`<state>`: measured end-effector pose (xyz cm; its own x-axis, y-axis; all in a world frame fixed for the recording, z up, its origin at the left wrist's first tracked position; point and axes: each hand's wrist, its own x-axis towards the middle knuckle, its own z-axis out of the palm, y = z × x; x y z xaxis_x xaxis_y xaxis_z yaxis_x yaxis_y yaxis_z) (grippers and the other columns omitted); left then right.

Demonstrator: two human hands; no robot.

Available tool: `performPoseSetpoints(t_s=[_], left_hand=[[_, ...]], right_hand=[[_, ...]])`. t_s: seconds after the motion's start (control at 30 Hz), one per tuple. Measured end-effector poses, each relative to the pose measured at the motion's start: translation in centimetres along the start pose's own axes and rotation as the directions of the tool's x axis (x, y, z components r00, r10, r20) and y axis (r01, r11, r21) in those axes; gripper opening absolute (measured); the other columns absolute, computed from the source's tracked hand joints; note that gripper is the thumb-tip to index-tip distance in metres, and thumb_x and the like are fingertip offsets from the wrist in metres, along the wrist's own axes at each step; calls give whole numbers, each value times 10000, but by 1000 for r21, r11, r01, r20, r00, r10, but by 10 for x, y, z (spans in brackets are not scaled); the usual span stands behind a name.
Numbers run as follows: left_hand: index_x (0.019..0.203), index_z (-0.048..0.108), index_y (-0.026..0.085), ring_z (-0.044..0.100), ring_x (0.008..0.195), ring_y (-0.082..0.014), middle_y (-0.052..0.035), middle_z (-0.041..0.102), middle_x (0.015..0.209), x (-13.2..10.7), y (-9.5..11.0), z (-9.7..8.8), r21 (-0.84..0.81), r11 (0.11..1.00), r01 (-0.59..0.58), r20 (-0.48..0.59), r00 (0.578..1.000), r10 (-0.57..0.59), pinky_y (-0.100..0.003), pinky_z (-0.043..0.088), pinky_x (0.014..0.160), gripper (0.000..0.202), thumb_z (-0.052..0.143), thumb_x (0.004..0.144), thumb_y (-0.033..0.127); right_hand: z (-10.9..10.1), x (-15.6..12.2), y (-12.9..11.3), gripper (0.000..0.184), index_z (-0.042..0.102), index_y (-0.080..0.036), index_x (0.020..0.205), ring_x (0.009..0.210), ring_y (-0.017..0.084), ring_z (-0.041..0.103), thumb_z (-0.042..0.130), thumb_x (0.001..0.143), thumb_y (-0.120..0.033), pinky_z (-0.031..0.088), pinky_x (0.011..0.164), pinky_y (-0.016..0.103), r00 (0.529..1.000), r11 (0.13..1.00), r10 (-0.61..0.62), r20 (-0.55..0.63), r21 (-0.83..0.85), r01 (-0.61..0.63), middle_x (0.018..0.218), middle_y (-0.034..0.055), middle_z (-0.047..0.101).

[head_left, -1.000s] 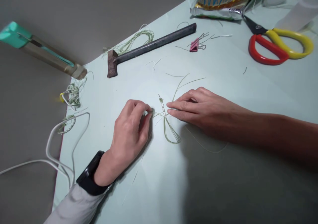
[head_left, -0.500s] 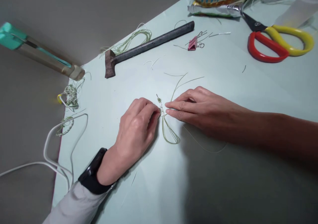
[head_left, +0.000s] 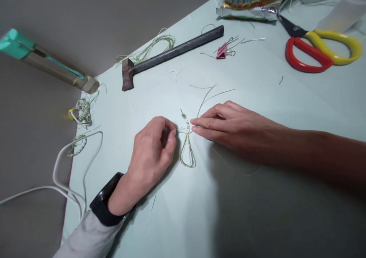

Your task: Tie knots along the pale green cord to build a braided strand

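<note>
A small braided piece of green and whitish cord lies between my hands, with a dark tip at its upper end. Below it hangs a loop of several green strands. My left hand, a black watch on its wrist, pinches thin cord ends that run out leftward from the braid. From the right side, my right hand rests on the table with index finger and thumb close together on the cord at the braid's other side. Loose green ends come out above its fingers; a thin pale thread trails below.
A hammer lies beyond my hands, with a coil of green cord behind it. A pink binder clip and red-and-yellow scissors are to the right. At the left edge are a white cable and a tangled cord bundle.
My left hand has moved left, away from the braid, drawing thin cord ends out sideways. The green loop has swung left and now hangs straighter. The right hand has barely moved.
</note>
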<state>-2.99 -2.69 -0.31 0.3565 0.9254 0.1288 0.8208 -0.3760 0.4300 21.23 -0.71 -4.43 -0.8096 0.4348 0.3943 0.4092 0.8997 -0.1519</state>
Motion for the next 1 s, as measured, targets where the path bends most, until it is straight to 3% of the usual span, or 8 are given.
performPoseSetpoints(t_s=[0.13,0.2,0.27,0.33,0.43,0.5,0.77,1.0], left_hand=[[862,564,206,519,564,-139,22,600,699,3,-8,-8,111,991,72,-20,997,-70,-290,410,544,64,552,861,143],[921,573,203,574,658,-188,-29,628,797,4,-14,-10,256,962,92,-95,993,-70,-325,421,570,114,545,849,119],[987,599,190,609,811,-251,-105,658,953,4,-18,-12,386,921,53,-173,985,15,-367,446,625,183,517,862,84],[1015,636,184,604,910,-278,-135,676,1049,4,-19,-12,424,903,-67,-187,969,159,-394,475,691,230,498,888,50],[1043,683,185,598,885,-241,-99,713,1030,3,-16,-11,289,912,-291,-91,940,328,-374,509,736,247,531,923,31],[1061,706,164,599,851,-221,-88,725,987,4,-16,-10,193,917,-350,-30,932,362,-353,517,723,223,567,936,43],[1003,747,121,581,788,-200,-78,716,856,11,-27,-7,55,918,-394,-37,918,396,-327,500,678,107,683,917,113],[936,706,106,573,803,-226,-111,706,878,11,-22,3,95,897,-432,-41,898,437,-373,494,698,126,586,947,69]], right_hand=[[0,0,0,399,599,-80,1273,1059,245,540,337,973,-65,481,822,419,1000,1000,1,24,6,-1,1337,99,659],[0,0,1,406,600,-91,1282,1071,244,541,330,979,-72,478,835,416,1000,1000,3,23,14,-3,1336,94,663],[0,0,1,413,603,-91,1286,1084,243,541,323,982,-69,474,847,416,1000,1000,9,22,28,-9,1337,92,665],[0,0,1,416,604,-83,1286,1082,244,540,323,980,-58,469,845,415,999,999,15,28,38,-16,1340,94,664],[0,0,1,396,609,-83,1268,1069,248,540,339,979,-54,455,826,409,999,999,17,28,27,-18,1334,90,667],[1,0,1,378,614,-91,1246,1073,249,537,353,976,-51,441,826,401,1000,1000,21,22,12,-21,1336,85,664],[-1,12,2,321,640,-119,1172,989,224,547,404,970,-40,399,798,350,998,998,52,41,-47,-50,1171,64,716],[-2,30,3,235,633,-153,900,830,209,520,439,932,-24,328,742,352,999,982,-16,35,-185,22,959,72,706]])
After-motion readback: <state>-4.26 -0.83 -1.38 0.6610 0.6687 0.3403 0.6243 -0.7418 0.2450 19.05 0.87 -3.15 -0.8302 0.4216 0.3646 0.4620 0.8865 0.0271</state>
